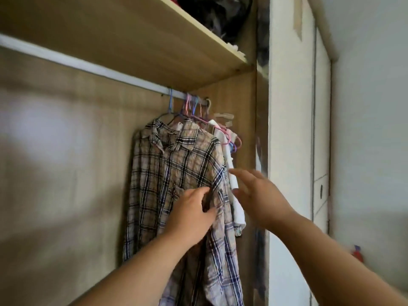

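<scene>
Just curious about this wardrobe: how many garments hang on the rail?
2: a plaid shirt in front, pinched by the left hand, and a white garment behind it, on the right. Others may be hidden behind them.

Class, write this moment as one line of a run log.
scene: plaid shirt hanging from wardrobe rail | left grip: pinches shirt front | right grip: open, by white garment

My left grip (pixel 192 214) has its fingertips buried in a fold of the plaid shirt (pixel 167 168), whose hem runs off the bottom edge below it. My right grip (pixel 258 195) is smeared by blur, so I cannot tell whether it touches the white garment (pixel 234 186) just beyond it, itself mostly hidden behind the shirt.
</scene>
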`<act>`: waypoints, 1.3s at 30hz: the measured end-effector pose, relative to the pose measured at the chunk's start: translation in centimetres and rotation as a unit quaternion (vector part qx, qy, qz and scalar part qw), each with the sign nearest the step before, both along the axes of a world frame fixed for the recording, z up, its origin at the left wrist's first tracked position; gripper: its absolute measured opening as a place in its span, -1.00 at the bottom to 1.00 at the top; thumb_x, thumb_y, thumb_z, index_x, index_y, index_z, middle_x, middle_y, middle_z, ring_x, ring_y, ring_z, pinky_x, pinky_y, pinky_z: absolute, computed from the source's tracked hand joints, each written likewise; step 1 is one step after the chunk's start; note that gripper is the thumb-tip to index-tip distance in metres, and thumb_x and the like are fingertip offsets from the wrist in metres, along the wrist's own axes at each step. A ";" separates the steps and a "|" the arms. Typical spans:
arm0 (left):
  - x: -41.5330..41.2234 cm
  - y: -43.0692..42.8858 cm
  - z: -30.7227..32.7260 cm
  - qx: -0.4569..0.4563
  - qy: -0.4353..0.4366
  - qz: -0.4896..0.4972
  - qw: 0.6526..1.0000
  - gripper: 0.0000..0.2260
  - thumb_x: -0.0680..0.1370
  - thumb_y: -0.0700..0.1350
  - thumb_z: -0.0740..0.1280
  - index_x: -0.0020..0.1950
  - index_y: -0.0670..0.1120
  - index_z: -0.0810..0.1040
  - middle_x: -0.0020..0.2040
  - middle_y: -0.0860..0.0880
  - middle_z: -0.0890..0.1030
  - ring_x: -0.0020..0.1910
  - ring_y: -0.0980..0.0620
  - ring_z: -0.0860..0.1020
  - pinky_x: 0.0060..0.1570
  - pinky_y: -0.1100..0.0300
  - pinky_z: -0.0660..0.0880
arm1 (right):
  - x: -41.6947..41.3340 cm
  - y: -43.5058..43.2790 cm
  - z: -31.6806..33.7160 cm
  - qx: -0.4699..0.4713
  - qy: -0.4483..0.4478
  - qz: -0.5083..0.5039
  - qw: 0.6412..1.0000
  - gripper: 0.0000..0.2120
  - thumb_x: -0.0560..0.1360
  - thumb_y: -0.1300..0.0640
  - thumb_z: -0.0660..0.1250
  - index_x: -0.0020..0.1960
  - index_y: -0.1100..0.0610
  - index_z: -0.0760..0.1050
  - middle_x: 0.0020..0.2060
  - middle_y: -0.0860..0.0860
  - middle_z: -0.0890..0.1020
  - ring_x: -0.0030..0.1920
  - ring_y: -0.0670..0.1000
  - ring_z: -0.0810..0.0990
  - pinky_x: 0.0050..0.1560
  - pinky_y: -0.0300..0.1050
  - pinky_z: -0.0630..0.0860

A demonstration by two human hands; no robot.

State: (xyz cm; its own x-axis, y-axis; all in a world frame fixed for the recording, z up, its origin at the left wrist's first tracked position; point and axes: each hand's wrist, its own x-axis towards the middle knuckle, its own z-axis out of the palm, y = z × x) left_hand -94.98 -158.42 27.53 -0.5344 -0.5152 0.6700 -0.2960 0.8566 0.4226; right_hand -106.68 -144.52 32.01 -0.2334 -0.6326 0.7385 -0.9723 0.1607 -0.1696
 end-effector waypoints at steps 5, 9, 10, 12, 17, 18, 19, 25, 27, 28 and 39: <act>0.4 -4.6 1.8 0.002 0.017 0.067 0.998 -0.52 0.51 0.07 0.33 0.42 0.12 0.32 0.34 0.07 0.36 0.26 0.07 0.41 0.19 0.26 0.33 | -3.0 -7.5 7.1 -0.018 0.039 0.060 0.997 -0.57 0.56 0.10 0.23 0.41 0.11 0.34 0.31 0.10 0.48 0.29 0.11 0.44 0.19 -0.16 0.34; 1.3 -7.3 1.5 0.000 0.029 0.106 0.994 -0.51 0.52 0.09 0.32 0.43 0.19 0.28 0.39 0.16 0.30 0.31 0.17 0.35 0.19 0.34 0.26 | -4.3 -13.1 11.9 0.005 0.078 0.081 0.994 -0.71 0.56 0.12 0.20 0.25 0.19 0.44 0.06 0.16 0.57 0.13 0.18 0.46 -0.12 -0.12 0.26; 1.6 -7.8 1.2 -0.002 0.031 0.114 0.993 -0.51 0.52 0.10 0.31 0.43 0.21 0.26 0.39 0.19 0.28 0.30 0.21 0.33 0.18 0.36 0.24 | -4.3 -14.3 12.9 0.019 0.090 0.073 0.993 -0.73 0.57 0.10 0.20 0.22 0.18 0.44 0.03 0.15 0.57 0.11 0.19 0.47 -0.16 -0.14 0.23; 2.5 -8.6 0.6 -0.009 0.023 0.124 0.992 -0.52 0.52 0.11 0.31 0.41 0.25 0.25 0.36 0.26 0.28 0.24 0.30 0.31 0.16 0.40 0.23 | -4.1 -16.6 14.4 0.055 0.114 0.042 0.991 -0.77 0.57 0.09 0.19 0.15 0.19 0.46 0.03 0.15 0.58 0.09 0.20 0.52 -0.11 -0.13 0.28; 5.8 -9.4 -0.6 -0.005 0.005 0.144 0.990 -0.60 0.47 0.18 0.32 0.16 0.53 0.21 0.20 0.44 0.24 0.17 0.41 0.34 0.12 0.41 0.31 | -3.8 -20.6 16.3 0.087 0.097 0.016 0.991 -0.77 0.55 0.15 0.20 0.12 0.22 0.52 0.09 0.17 0.58 0.12 0.17 0.54 0.00 -0.13 0.44; 6.4 -9.4 -0.6 -0.004 0.004 0.152 0.988 -0.61 0.47 0.18 0.32 0.13 0.54 0.20 0.18 0.47 0.22 0.14 0.44 0.34 0.10 0.45 0.30 | -3.9 -21.0 16.4 0.082 0.088 0.014 0.993 -0.79 0.54 0.19 0.20 0.11 0.21 0.52 0.09 0.17 0.59 0.11 0.17 0.55 -0.02 -0.13 0.43; 6.9 -9.4 -0.5 -0.006 0.006 0.160 0.987 -0.62 0.47 0.17 0.32 0.11 0.54 0.21 0.17 0.47 0.21 0.13 0.46 0.33 0.08 0.50 0.28 | -4.1 -21.3 16.4 0.079 0.087 0.009 0.993 -0.80 0.53 0.22 0.20 0.10 0.20 0.52 0.08 0.16 0.59 0.10 0.17 0.55 -0.03 -0.14 0.43; 7.7 -10.3 1.6 -0.018 0.026 0.213 0.976 -0.60 0.50 0.13 0.32 0.30 0.33 0.30 0.23 0.27 0.32 0.11 0.30 0.40 0.08 0.39 0.36 | -5.5 -21.8 16.9 0.027 0.072 0.012 0.997 -0.76 0.52 0.22 0.15 0.10 0.18 0.54 0.03 0.22 0.61 0.03 0.21 0.58 -0.06 -0.09 0.45; 7.3 -10.8 2.4 -0.027 0.027 0.218 0.975 -0.58 0.50 0.13 0.32 0.33 0.29 0.32 0.24 0.26 0.33 0.13 0.29 0.40 0.10 0.40 0.33 | -6.1 -21.7 17.5 0.013 0.073 0.006 0.997 -0.76 0.52 0.21 0.14 0.08 0.17 0.54 0.02 0.22 0.61 0.01 0.22 0.58 -0.12 -0.10 0.41; 7.2 -11.2 2.9 -0.030 0.032 0.215 0.976 -0.58 0.50 0.13 0.32 0.34 0.27 0.33 0.26 0.24 0.34 0.15 0.28 0.40 0.13 0.39 0.32 | -6.4 -21.5 17.9 0.003 0.075 0.004 0.997 -0.77 0.53 0.21 0.14 0.07 0.17 0.53 0.02 0.23 0.62 0.01 0.23 0.58 -0.14 -0.09 0.40; 3.7 -11.6 12.6 -0.070 0.076 0.158 0.982 -0.54 0.51 0.01 0.35 0.41 0.10 0.36 0.35 0.00 0.40 0.17 0.05 0.46 0.08 0.30 0.33 | -10.0 -11.6 17.7 -0.100 0.150 0.045 0.983 -0.74 0.56 -0.04 0.18 0.18 -0.06 0.53 0.01 0.05 0.67 0.03 0.17 0.60 -0.09 -0.08 0.47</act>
